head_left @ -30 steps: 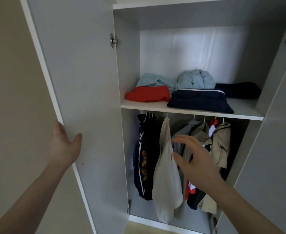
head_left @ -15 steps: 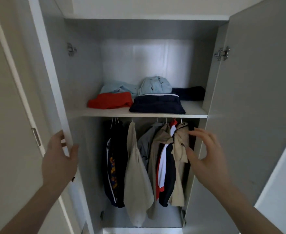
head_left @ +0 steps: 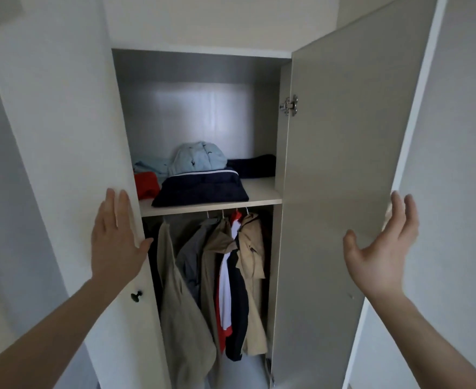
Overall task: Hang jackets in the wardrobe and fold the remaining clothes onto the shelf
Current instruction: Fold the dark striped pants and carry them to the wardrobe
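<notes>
Several jackets (head_left: 225, 273) hang on hangers below the wardrobe shelf (head_left: 262, 196): beige, grey, and a red-white-navy one. Folded clothes lie on the shelf: a navy pile (head_left: 200, 189), a light blue bundle (head_left: 197, 158), a red piece (head_left: 146, 184) and a dark item (head_left: 252, 165) at the back right. My left hand (head_left: 114, 240) presses flat on the outer face of the left door (head_left: 63, 164), thumb hooked round its edge. My right hand (head_left: 382, 248) is spread at the free edge of the right door (head_left: 343, 164), fingers behind that edge.
A small black knob (head_left: 136, 296) sits on the left door below my left hand. A metal hinge (head_left: 289, 105) holds the right door. White panels flank the wardrobe on both sides. The left door covers part of the opening.
The left door has swung partly across the opening, hiding the dark jacket on the left. My right hand left the jackets and moved right to the right door's edge.
</notes>
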Demonstrator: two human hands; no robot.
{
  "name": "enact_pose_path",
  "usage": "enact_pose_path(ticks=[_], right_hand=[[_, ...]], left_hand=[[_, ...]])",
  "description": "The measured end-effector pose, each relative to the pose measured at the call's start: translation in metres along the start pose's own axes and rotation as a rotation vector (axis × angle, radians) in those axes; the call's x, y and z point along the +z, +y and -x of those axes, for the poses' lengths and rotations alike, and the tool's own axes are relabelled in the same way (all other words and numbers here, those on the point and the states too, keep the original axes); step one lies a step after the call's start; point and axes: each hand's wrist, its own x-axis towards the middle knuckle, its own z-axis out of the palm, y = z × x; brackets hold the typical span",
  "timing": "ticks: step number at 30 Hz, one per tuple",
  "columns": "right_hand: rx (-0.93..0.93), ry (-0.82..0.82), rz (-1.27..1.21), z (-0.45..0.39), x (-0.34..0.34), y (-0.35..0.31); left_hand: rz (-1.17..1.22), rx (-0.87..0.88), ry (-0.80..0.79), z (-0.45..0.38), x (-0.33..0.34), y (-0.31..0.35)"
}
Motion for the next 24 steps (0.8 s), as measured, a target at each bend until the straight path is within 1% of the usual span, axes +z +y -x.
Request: enact_pose_path(ticks=[3, 4, 9, 16, 19, 21, 24], right_hand=[[0.130, -0.115, -0.032, -0.007, 0.006, 0.011], [0.152, -0.130, -0.024, -0.007, 0.009, 0.012], [0.218, -0.099, -0.049, -0.005, 0.016, 0.011], [0.192, -0.191, -0.063, 0.029, 0.030, 0.003], [0.197, -0.269, -0.106, 0.046, 0.048, -0.011], [0.195, -0.343, -0.184, 0.054, 0.062, -0.026], [0.069, -0.435, -0.272, 0.064, 0.086, -0.043]], left_hand=[[-0.016, 0.006, -0.040, -0.017, 0.019, 0.014], [-0.025, 0.002, -0.057, -0.022, 0.025, 0.017], [-0.081, -0.039, -0.134, -0.042, 0.052, 0.031], [-0.107, -0.067, -0.229, -0.065, 0.078, 0.031], [-0.130, -0.053, -0.293, -0.072, 0.083, 0.023], [-0.155, -0.034, -0.340, -0.075, 0.085, 0.015], [-0.192, -0.021, -0.429, -0.077, 0.086, 0.003]])
